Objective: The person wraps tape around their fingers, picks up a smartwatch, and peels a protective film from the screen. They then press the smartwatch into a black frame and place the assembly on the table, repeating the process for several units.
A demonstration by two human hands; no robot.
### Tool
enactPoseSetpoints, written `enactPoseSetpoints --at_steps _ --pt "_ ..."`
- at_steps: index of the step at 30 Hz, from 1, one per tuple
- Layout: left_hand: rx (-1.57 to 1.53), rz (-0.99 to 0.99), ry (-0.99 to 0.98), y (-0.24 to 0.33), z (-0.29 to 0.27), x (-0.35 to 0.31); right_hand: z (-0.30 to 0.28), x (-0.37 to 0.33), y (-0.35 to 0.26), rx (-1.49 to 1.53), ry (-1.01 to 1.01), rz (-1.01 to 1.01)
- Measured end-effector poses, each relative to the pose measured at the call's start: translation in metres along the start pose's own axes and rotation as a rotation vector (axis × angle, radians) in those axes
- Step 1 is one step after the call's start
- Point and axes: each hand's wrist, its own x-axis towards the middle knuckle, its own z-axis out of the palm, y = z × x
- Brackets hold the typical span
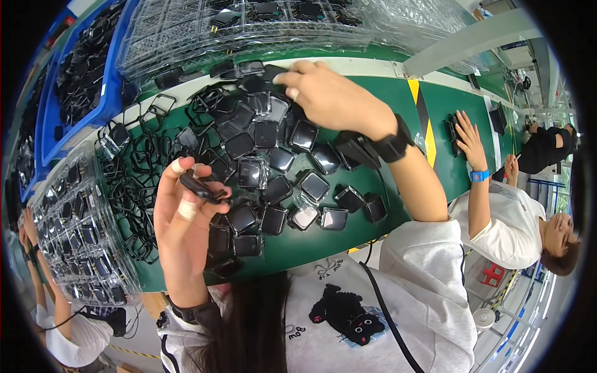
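My left hand (186, 214), with tape on two fingers, pinches a small black watch-like case (200, 188) edge-on above the near left of the pile. At the pile's far edge my right hand (336, 99) reaches out, fingers apart, its fingertips beside a dark square piece (273, 73); contact is unclear. Beneath and between both hands lie several black square watch-like units (252, 173), some in clear film. To their left is a tangled heap of thin black square frames (130, 202).
Blue bins (109, 102) of black parts stand at far left. Clear trays (78, 233) of units lie left, with more stacked trays (180, 37) along the back. A metal post (472, 37) rises at back right. A co-worker's hand (471, 140) touches a black part there.
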Motion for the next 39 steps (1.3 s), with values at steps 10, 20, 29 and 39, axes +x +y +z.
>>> enactPoseSetpoints --at_steps 10,20,29,39 --pt "0.211 0.000 -0.123 -0.010 0.015 -0.018 -0.045 -0.167 -0.007 0.538 0.676 0.234" --pt "0.326 -0.176 -0.354 -0.043 0.049 -0.025 0.059 -0.316 -0.054 0.787 1.253 0.524" --pt "0.727 -0.004 -0.367 -0.046 0.080 -0.012 0.059 -0.286 -0.077 0.542 0.933 0.824" --pt "1.372 0.504 -0.444 -0.080 0.115 0.014 -0.014 -0.129 -0.022 0.193 0.457 0.158"
